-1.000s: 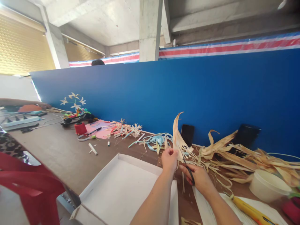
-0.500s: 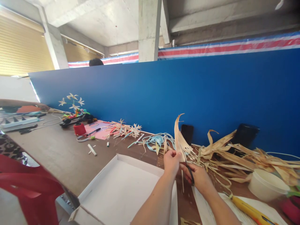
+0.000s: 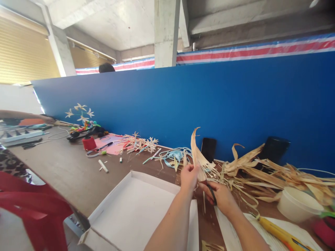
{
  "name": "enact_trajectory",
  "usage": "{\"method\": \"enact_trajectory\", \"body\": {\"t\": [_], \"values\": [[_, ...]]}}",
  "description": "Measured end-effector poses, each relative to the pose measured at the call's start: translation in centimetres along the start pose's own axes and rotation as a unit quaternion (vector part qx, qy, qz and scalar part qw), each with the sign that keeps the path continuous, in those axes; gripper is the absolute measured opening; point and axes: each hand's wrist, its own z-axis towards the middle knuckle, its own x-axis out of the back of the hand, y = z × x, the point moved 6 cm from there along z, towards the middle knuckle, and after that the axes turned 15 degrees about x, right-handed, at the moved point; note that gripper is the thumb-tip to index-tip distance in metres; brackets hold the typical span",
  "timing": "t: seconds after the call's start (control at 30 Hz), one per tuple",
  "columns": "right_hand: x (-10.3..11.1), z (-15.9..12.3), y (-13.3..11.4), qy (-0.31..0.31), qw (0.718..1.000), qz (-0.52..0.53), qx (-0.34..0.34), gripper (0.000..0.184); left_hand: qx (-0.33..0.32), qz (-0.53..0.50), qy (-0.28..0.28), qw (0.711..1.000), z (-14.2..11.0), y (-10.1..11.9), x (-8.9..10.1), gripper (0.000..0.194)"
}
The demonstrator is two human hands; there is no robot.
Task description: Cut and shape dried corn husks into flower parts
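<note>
At the near edge of the table (image 3: 75,164), found a white tray (image 3: 141,209) to the left and a yellow tool (image 3: 276,230) lying on a white sheet (image 3: 228,230) to the right. Just beyond, saw the right hand (image 3: 219,195) curled round the handles of dark scissors (image 3: 212,195), blades directed up and away at the husk piece (image 3: 195,151). Could not tell the gap between blades. Beside it, saw the left hand (image 3: 188,177) pinching the lower part of the husk piece firmly between thumb and fingers. Recorded the husk piece as upright above the table, tip bent over; could not separate its right edge from the pale strips behind.

Judged the step in hand as cutting into the husk piece; could not make out the cut line. Judged the next move to call for a steady left pinch, fingertips clear of the blades, and a controlled right-hand squeeze.

Farther out, logged a pale tub (image 3: 290,209), a husk heap (image 3: 272,174) past it, and a dark slab (image 3: 208,150) leaning on the blue partition (image 3: 157,101). Over its top, noted part of a head (image 3: 106,68).
</note>
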Motion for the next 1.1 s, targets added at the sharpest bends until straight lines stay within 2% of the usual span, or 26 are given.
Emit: {"method": "enact_trajectory", "body": {"t": [0.13,0.33,0.57,1.1], "values": [[-0.39,-0.05,-0.37,-0.024,1.0,-0.011,0.013,0.033,-0.015,-0.019,0.031,0.999,0.29,0.3,0.77,0.023],[-0.24,0.0,-0.12,-0.026,0.999,-0.025,0.013,0.036,-0.021,-0.028,0.017,0.999,0.45,0.33,0.62,0.019],[-0.13,-0.03,-0.02,-0.018,1.0,-0.014,-0.005,0.032,-0.023,-0.01,0.02,0.999,0.37,0.42,0.59,0.017],[0.08,0.09,0.4,-0.009,0.999,-0.034,0.01,0.03,0.028,-0.025,0.014,0.999,-0.34,0.56,0.35,0.016]]}}
